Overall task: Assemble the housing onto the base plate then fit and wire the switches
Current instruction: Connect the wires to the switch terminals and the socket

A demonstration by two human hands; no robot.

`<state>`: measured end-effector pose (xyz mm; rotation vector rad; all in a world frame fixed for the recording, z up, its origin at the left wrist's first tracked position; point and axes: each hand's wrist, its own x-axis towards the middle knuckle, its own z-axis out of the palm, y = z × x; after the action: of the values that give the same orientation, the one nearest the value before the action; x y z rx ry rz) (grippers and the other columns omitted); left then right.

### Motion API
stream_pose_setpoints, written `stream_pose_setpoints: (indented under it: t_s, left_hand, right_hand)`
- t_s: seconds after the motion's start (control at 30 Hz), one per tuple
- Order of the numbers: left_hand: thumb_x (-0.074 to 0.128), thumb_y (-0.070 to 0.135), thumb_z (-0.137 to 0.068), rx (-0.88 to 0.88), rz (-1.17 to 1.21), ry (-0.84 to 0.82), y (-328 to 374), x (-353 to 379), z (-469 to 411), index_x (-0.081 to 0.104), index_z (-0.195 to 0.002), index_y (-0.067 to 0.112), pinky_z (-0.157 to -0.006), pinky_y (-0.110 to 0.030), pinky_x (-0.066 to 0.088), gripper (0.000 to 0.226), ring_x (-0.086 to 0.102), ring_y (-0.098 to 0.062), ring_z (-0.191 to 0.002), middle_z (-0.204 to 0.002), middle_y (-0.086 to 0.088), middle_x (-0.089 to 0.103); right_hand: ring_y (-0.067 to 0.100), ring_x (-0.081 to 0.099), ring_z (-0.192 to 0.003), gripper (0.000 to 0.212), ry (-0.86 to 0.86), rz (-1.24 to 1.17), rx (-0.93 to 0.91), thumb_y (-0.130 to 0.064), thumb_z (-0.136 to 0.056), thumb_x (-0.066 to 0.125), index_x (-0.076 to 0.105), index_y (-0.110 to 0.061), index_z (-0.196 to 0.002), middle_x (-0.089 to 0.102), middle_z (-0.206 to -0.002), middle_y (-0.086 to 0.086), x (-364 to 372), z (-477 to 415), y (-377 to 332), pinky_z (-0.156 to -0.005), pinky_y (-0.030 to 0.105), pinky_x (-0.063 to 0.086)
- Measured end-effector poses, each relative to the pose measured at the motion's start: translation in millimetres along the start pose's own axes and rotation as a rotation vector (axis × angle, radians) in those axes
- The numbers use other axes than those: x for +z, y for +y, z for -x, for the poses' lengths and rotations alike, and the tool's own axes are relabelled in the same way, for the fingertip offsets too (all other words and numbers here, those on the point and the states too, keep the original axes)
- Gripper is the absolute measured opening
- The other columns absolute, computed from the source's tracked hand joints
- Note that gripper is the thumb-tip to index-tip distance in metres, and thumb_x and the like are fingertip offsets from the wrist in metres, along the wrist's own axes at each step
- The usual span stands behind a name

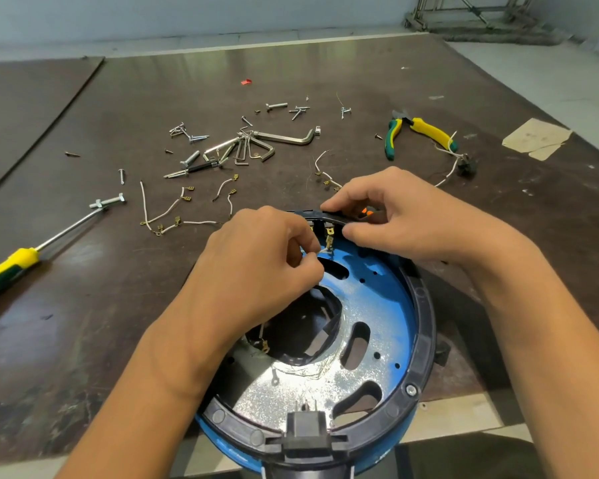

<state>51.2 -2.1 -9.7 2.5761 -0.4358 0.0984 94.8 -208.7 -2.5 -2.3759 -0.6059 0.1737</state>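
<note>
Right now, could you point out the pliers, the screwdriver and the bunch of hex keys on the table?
pliers (433,132): head view, on one yellow handle.
screwdriver (18,259): head view, on the yellow part of its handle.
hex keys (281,137): head view, on the shaft of the largest key.

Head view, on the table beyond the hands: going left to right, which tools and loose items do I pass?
Yellow-handled screwdriver → lone screw → hex key set → yellow-and-green pliers → tan paper scrap. I left out the loose wires and scattered bolts because they overlap these.
</note>
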Motion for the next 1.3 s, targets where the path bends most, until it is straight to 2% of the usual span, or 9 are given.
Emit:
stream_pose_setpoints:
  t_s: [0.1,0.3,0.53,0.77,1.1,1.3]
  left_hand:
    - [0.066,0.033,-0.08,0.01,0.007,0.008,-0.7,0.1,-0.5,0.073,-0.086,0.035,-0.06,-0.031,0.053,0.009,0.058,-0.002,-0.062,-0.062,0.017,0.064]
    - [0.066,0.034,-0.083,0.025,0.009,0.001,-0.5,0.6,-1.0,0.074,-0.088,0.034,-0.062,-0.032,0.055,0.009,0.058,0.0,-0.063,-0.064,0.018,0.065]
    - [0.065,0.031,-0.083,0.034,0.007,0.026,-0.3,0.8,0.2,0.072,-0.084,0.034,-0.055,-0.024,0.045,0.007,0.056,0.002,-0.06,-0.059,0.019,0.062]
    - [0.066,0.029,-0.08,0.038,0.024,0.04,0.7,0.3,1.0,0.073,-0.081,0.03,-0.059,-0.032,0.053,0.007,0.056,-0.002,-0.057,-0.058,0.015,0.064]
    - [0.067,0.028,-0.082,0.032,0.039,0.022,0.7,0.7,0.9,0.074,-0.084,0.029,-0.061,-0.035,0.055,0.007,0.059,-0.001,-0.058,-0.058,0.016,0.066]
    - [0.066,0.03,-0.086,0.057,0.041,-0.007,1.2,0.7,0.6,0.073,-0.09,0.029,-0.061,-0.036,0.055,0.009,0.06,-0.001,-0.059,-0.062,0.016,0.068]
  right_hand:
    - [0.005,0.067,-0.099,0.037,-0.017,0.051,-0.013,-0.019,-0.084,0.073,0.07,-0.024,-0.121,0.072,-0.107,-0.01,-0.2,0.8,-2.9,-0.091,0.031,0.054]
    - [0.009,0.067,-0.096,0.036,0.023,0.106,-0.037,-0.023,-0.082,0.077,0.072,-0.022,-0.117,0.073,-0.103,-0.004,2.6,-0.6,-7.5,-0.089,0.035,0.054]
    - [0.01,0.065,-0.095,0.041,0.029,0.132,-0.04,-0.026,-0.078,0.079,0.07,-0.019,-0.117,0.071,-0.103,-0.003,4.3,-1.0,-8.2,-0.086,0.029,0.052]
    - [0.01,0.064,-0.096,0.042,0.022,0.132,-0.039,-0.03,-0.077,0.079,0.07,-0.021,-0.117,0.069,-0.104,-0.004,4.1,-1.0,-8.1,-0.087,0.03,0.052]
    - [0.009,0.063,-0.096,0.038,0.046,0.139,-0.042,-0.029,-0.08,0.077,0.07,-0.02,-0.116,0.07,-0.106,-0.003,5.0,-1.6,-8.7,-0.086,0.027,0.05]
    - [0.009,0.063,-0.097,0.038,0.038,0.138,-0.043,-0.028,-0.079,0.076,0.07,-0.02,-0.116,0.069,-0.106,-0.003,4.7,-1.4,-9.5,-0.088,0.03,0.051]
